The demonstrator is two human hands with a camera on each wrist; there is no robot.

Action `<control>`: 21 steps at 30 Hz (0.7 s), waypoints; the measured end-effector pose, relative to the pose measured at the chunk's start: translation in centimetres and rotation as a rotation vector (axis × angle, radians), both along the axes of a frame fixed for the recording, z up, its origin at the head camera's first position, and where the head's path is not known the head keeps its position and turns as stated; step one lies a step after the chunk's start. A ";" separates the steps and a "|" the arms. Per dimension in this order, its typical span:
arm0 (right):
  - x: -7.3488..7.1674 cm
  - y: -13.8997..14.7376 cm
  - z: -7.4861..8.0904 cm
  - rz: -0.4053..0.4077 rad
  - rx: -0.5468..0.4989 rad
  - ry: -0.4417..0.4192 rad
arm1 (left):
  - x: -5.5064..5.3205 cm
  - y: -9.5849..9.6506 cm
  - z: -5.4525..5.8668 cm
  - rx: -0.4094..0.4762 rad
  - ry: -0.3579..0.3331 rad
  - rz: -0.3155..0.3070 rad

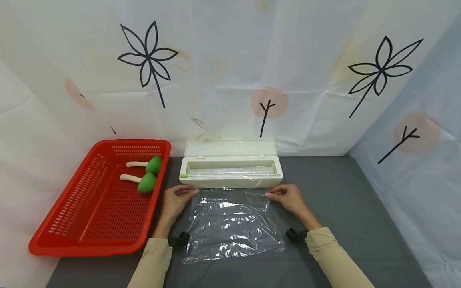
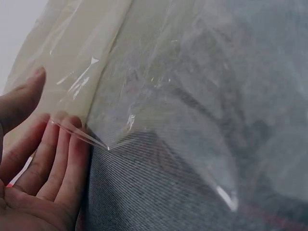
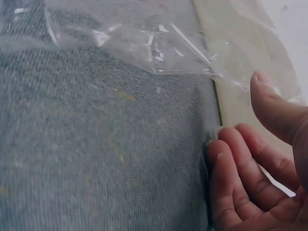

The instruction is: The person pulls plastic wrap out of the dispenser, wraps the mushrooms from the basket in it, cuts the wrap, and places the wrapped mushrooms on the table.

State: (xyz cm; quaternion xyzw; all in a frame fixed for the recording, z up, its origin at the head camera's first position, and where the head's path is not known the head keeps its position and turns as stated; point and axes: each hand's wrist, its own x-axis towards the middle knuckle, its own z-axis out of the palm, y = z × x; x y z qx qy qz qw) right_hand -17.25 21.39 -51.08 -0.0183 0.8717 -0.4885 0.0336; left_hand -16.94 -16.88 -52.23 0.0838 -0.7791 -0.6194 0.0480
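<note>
A sheet of clear plastic wrap (image 1: 230, 224) lies spread over the dark tabletop, its upper part running up to a white wrap dispenser (image 1: 230, 183). The dispenser's lid (image 1: 230, 148) stands raised, and a wrap roll (image 1: 230, 171) sits inside. My left hand (image 1: 178, 200) is at the sheet's upper left corner; in the left wrist view its fingers (image 2: 62, 144) touch the film edge, with the thumb apart. At the upper right corner is my right hand (image 1: 288, 198); its thumb (image 3: 267, 98) is beside the film and its fingertips are close to the dispenser's front.
A red plastic basket (image 1: 97, 248) stands on the left, holding two green-capped toy mushrooms (image 1: 147, 183). A small green slider (image 1: 184, 175) sits at the dispenser's left front edge. White patterned cloth (image 1: 223, 72) hangs behind. Dark cameras are strapped to both wrists.
</note>
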 end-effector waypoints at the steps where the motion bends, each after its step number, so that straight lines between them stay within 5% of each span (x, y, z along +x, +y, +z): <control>1: 0.1 0.1 0.0 0.001 -0.018 -0.011 | 0.1 0.0 0.1 -0.019 0.011 -0.004; 5: 0.9 0.3 0.3 -0.020 -0.007 0.015 | 0.4 0.1 0.2 -0.075 0.042 0.000; 8: 2.2 0.2 0.5 -0.004 0.111 0.137 | 0.7 0.2 0.2 -0.080 0.040 0.019; 13: 5.5 0.0 0.8 0.167 0.365 0.372 | 1.7 0.1 0.7 -0.082 0.049 0.043; 21: 10.2 1.7 -0.3 0.395 0.461 0.326 | 3.7 0.3 1.7 -0.155 0.114 0.065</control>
